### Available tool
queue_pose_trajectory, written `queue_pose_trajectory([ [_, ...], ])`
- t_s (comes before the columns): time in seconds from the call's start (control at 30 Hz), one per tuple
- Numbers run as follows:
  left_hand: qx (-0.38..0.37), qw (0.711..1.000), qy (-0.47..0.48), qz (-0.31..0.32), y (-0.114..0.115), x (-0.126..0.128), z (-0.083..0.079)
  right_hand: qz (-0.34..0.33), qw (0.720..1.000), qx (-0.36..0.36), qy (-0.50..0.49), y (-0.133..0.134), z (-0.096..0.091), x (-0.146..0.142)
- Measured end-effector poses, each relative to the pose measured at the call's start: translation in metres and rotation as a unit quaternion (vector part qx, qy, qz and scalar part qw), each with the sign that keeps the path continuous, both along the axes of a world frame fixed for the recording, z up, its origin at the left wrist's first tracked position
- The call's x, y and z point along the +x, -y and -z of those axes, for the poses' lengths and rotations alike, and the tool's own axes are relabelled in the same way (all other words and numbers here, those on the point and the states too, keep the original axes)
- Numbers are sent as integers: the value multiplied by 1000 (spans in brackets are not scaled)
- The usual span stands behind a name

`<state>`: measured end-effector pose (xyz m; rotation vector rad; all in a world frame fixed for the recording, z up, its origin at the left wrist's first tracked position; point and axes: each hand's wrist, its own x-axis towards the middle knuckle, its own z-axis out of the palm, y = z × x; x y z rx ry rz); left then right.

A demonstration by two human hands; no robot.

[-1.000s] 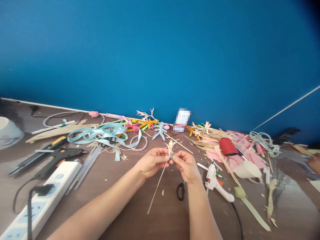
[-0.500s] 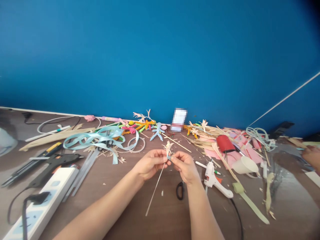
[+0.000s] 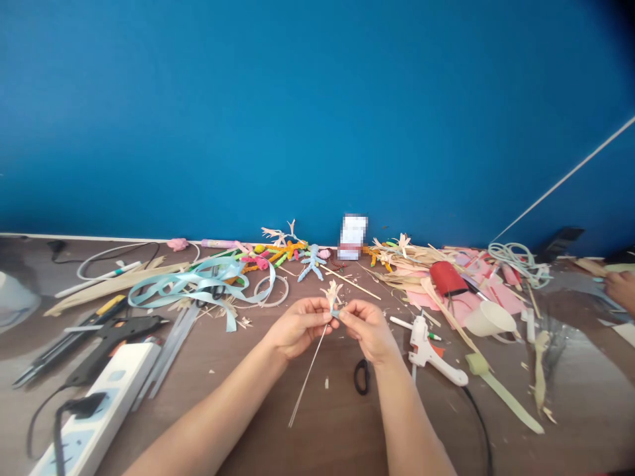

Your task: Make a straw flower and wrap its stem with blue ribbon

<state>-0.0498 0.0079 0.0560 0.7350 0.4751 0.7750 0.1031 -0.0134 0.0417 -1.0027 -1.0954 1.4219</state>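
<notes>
Between my hands, over the middle of the table, stands a small cream-coloured flower (image 3: 332, 291) on a thin stem (image 3: 310, 375) that slants down to the left. My left hand (image 3: 303, 324) is closed, with thumb and fingers pinching the flower just below its petals. From the other side my right hand (image 3: 363, 325) pinches a short piece of light blue ribbon (image 3: 335, 313) at the flower's base. The fingertips of both hands nearly meet there and partly hide the ribbon. Below my right hand lies a black scissors handle (image 3: 362, 377), partly covered by my wrist.
On the right are a white glue gun (image 3: 430, 354), a green tape roll (image 3: 479, 363), a white cup (image 3: 490, 320) and a red spool (image 3: 447, 278). Blue ribbon (image 3: 169, 281), a black glue gun (image 3: 112, 340) and a power strip (image 3: 116, 380) lie left. Another person's hand (image 3: 621, 288) shows far right.
The camera view has tilted slightly, so the table items sit a little differently in frame. Both hands keep their pinch on the flower and ribbon at nearly the same spot.
</notes>
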Motion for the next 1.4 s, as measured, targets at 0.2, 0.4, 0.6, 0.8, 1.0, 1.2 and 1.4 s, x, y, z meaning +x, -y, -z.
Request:
queue_pose_trajectory([
  [0.2,-1,1000,-7,8,-1,-1,1,0,1000,0,0,0,0,0],
  [0.4,-15,999,-35,-4,-3,-1,3,5,1000,-7,2,-1,2,0],
  [0.6,19,991,-116,-66,-1,2,0,14,1000,-17,7,-1,3,-4],
  [0.8,114,970,-184,-109,1,6,2,43,997,-11,67,1,-4,-10],
  [1.0,204,937,-246,-141,4,8,8,75,992,-5,106,2,-8,-12],
  [1.2,211,926,-258,-176,9,10,4,103,988,5,112,3,-6,-12],
  [1.4,114,969,-185,-117,6,6,-6,125,990,4,67,1,-3,-9],
])
